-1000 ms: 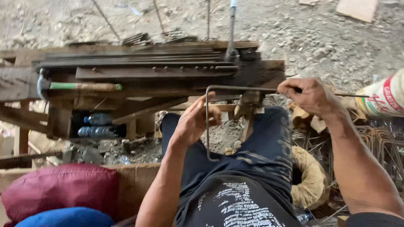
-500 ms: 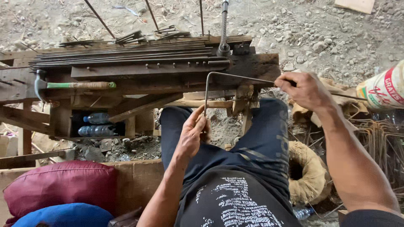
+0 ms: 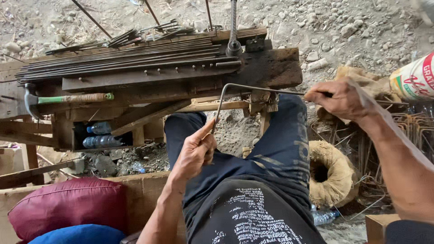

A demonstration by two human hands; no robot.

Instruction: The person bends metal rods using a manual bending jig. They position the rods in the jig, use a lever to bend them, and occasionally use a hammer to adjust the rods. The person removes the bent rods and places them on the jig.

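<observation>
The left hand (image 3: 195, 151) pinches the down-turned end of a bent steel rod (image 3: 253, 88), now lower and nearer the lap than half a second ago; the right hand (image 3: 337, 97) clenches its long leg, raised slightly. That leg runs left to right along the wooden bench (image 3: 271, 68); its far end is lost behind the right hand. Straight rods (image 3: 122, 61) and a hammer (image 3: 68, 98) lie beyond
</observation>
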